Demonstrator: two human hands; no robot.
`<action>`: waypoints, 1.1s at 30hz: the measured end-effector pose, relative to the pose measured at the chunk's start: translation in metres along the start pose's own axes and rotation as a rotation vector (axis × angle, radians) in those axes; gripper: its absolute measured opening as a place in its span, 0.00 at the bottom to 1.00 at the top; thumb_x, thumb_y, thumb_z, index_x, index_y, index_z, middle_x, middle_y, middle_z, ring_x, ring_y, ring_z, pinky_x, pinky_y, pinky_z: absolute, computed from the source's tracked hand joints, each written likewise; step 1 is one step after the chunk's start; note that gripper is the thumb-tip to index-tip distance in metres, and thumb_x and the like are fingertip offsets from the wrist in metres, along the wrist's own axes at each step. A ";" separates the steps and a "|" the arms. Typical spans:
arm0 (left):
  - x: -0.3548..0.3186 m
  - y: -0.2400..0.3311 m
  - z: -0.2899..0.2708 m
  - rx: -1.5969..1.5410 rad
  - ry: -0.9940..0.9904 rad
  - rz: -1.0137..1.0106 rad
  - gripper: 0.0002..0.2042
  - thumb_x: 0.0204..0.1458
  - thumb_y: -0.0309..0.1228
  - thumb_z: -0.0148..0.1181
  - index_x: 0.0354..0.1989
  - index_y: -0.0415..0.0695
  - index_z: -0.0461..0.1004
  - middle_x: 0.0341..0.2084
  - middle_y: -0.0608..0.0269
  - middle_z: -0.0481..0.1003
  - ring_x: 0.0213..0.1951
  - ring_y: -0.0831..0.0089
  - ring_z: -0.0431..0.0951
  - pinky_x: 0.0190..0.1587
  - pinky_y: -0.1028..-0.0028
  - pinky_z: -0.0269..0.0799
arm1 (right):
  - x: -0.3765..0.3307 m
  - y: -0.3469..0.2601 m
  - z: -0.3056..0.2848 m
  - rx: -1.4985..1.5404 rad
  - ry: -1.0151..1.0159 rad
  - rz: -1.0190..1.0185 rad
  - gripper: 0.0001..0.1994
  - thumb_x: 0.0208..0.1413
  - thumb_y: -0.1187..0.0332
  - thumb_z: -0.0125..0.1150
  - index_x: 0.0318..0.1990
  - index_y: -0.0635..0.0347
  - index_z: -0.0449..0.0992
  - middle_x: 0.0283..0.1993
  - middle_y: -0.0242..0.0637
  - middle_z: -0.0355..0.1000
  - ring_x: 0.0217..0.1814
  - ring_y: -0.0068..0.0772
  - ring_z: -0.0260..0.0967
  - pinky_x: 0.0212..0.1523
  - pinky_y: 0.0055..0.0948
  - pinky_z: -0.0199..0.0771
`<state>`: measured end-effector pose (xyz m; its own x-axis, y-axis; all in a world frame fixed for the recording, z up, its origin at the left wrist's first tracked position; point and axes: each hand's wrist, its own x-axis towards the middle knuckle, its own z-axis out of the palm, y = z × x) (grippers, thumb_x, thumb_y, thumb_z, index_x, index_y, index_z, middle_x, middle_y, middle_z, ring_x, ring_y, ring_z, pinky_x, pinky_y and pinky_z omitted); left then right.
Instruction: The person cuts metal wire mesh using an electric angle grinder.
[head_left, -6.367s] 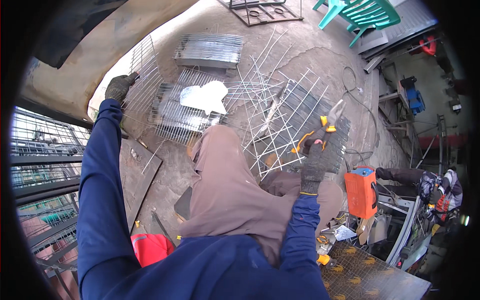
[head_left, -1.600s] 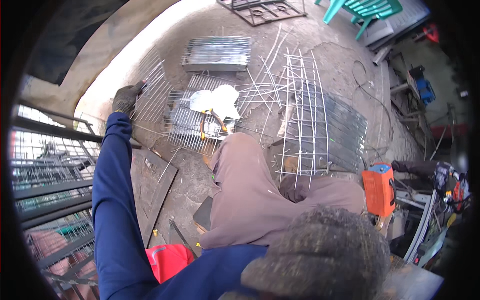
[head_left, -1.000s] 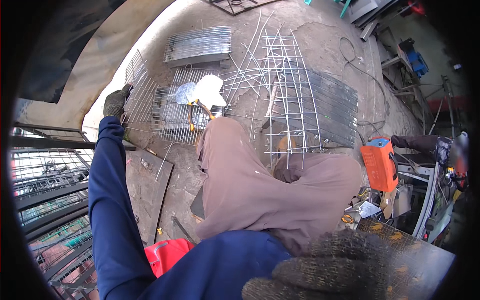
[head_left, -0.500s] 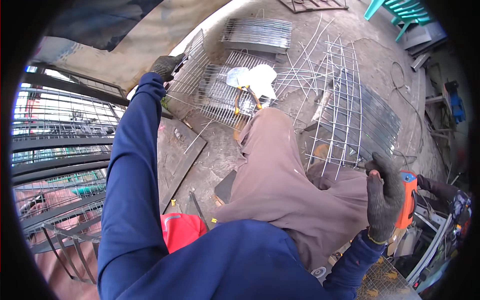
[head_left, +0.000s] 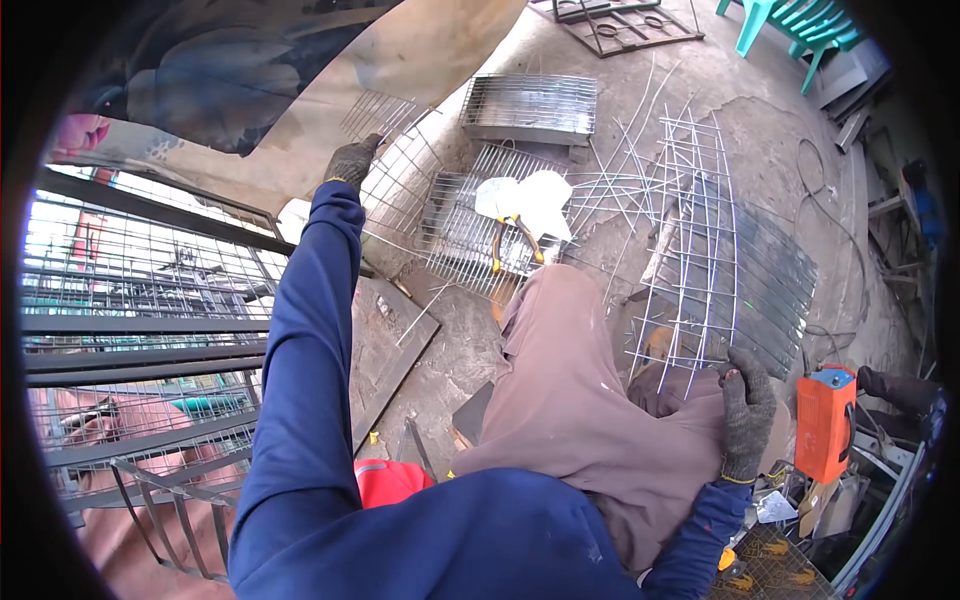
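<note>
Left hand (head_left: 352,162): gloved, arm stretched forward, fingers closed round the near edge of a wire mesh panel (head_left: 385,118). Panel lies tilted just ahead and to the right of that fist; its upper part shows against the pale hanging cloth (head_left: 420,70). Whether they touch, cannot tell.

Room around left: tight. Black barred rack (head_left: 150,325) fills the side to its left and behind. To its right, just past the panel, a stack of wire grids (head_left: 455,215) bearing white sheeting (head_left: 545,195) and orange-and-black handled pliers (head_left: 530,240). Farther ahead to the right, a second, box-like grid stack (head_left: 530,118).

Right hand (head_left: 752,410): gloved, fingers loosely bent, nothing seen in the grasp; over the right thigh. Fingertips just beside the near edge of a loose lattice of pale rods (head_left: 700,250); contact cannot be told. Lattice overlaps a dark slatted panel (head_left: 775,270) ahead of the hand. Orange machine (head_left: 825,425) near on its right.

Bare concrete floor (head_left: 765,125) well ahead of the right hand, beyond the lattice. Between the hands: scattered rods (head_left: 620,190) and the raised knee (head_left: 565,320).
</note>
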<state>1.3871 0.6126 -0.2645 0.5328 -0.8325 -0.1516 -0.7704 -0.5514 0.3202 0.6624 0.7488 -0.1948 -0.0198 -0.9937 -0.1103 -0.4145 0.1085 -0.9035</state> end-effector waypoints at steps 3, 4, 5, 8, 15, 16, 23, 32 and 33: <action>0.003 0.020 -0.001 -0.189 0.051 -0.210 0.35 0.58 0.65 0.55 0.47 0.40 0.82 0.43 0.45 0.82 0.47 0.55 0.79 0.53 0.59 0.69 | -0.001 0.002 0.001 -0.116 -0.062 -0.040 0.15 0.65 0.73 0.59 0.57 0.64 0.79 0.54 0.40 0.79 0.56 0.32 0.75 0.59 0.32 0.72; -0.001 0.027 0.000 -0.089 0.129 -0.239 0.36 0.58 0.66 0.53 0.50 0.41 0.82 0.47 0.43 0.81 0.52 0.52 0.78 0.57 0.58 0.69 | -0.001 0.001 0.002 -0.115 -0.070 -0.021 0.15 0.65 0.73 0.60 0.57 0.64 0.79 0.54 0.41 0.79 0.56 0.32 0.75 0.59 0.32 0.73; -0.003 0.034 0.000 0.016 0.196 -0.262 0.37 0.57 0.67 0.52 0.52 0.42 0.81 0.51 0.41 0.79 0.56 0.49 0.78 0.60 0.57 0.68 | -0.001 0.000 0.003 -0.114 -0.070 -0.065 0.15 0.64 0.73 0.60 0.57 0.63 0.79 0.55 0.41 0.79 0.56 0.33 0.75 0.59 0.32 0.73; -0.006 0.050 -0.005 0.036 0.146 -0.331 0.36 0.58 0.68 0.48 0.61 0.51 0.78 0.62 0.52 0.75 0.66 0.54 0.72 0.67 0.47 0.56 | 0.001 -0.005 0.006 -0.185 -0.065 -0.102 0.16 0.64 0.73 0.61 0.57 0.62 0.79 0.55 0.41 0.79 0.56 0.33 0.75 0.59 0.33 0.73; 0.037 0.033 -0.014 -0.053 0.177 -0.485 0.38 0.57 0.68 0.49 0.55 0.44 0.81 0.59 0.47 0.76 0.63 0.48 0.74 0.65 0.55 0.65 | 0.001 -0.001 0.011 -0.166 -0.065 -0.076 0.16 0.63 0.73 0.61 0.58 0.63 0.78 0.54 0.41 0.79 0.56 0.34 0.76 0.58 0.32 0.73; 0.044 0.024 -0.012 -0.082 0.200 -0.552 0.37 0.57 0.68 0.51 0.53 0.44 0.83 0.58 0.46 0.77 0.62 0.48 0.75 0.63 0.55 0.67 | 0.000 0.000 0.011 -0.180 -0.078 -0.068 0.16 0.62 0.74 0.62 0.57 0.63 0.78 0.54 0.41 0.79 0.56 0.35 0.75 0.58 0.32 0.73; 0.058 -0.021 -0.021 -0.089 0.191 -0.416 0.39 0.59 0.66 0.47 0.54 0.40 0.81 0.59 0.35 0.74 0.64 0.47 0.73 0.66 0.55 0.65 | 0.004 -0.004 0.015 -0.146 -0.088 -0.071 0.16 0.62 0.74 0.62 0.57 0.62 0.79 0.53 0.42 0.79 0.56 0.37 0.76 0.58 0.34 0.74; 0.046 0.037 -0.053 -0.299 0.235 -0.170 0.34 0.56 0.65 0.57 0.41 0.39 0.85 0.35 0.51 0.83 0.39 0.57 0.78 0.47 0.60 0.70 | 0.003 0.002 0.012 -0.291 -0.111 -0.185 0.15 0.63 0.69 0.62 0.56 0.58 0.79 0.54 0.46 0.78 0.53 0.44 0.78 0.55 0.37 0.77; 0.037 0.041 -0.044 -0.190 0.260 -0.157 0.36 0.55 0.66 0.56 0.41 0.38 0.84 0.34 0.50 0.83 0.38 0.56 0.79 0.47 0.59 0.71 | 0.002 0.002 0.013 -0.270 -0.129 -0.203 0.15 0.63 0.69 0.62 0.56 0.58 0.79 0.54 0.46 0.78 0.53 0.44 0.78 0.55 0.37 0.77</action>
<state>1.3906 0.5616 -0.2160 0.7295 -0.6836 0.0223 -0.6064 -0.6313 0.4835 0.6730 0.7478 -0.2019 0.1950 -0.9808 -0.0067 -0.6238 -0.1188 -0.7725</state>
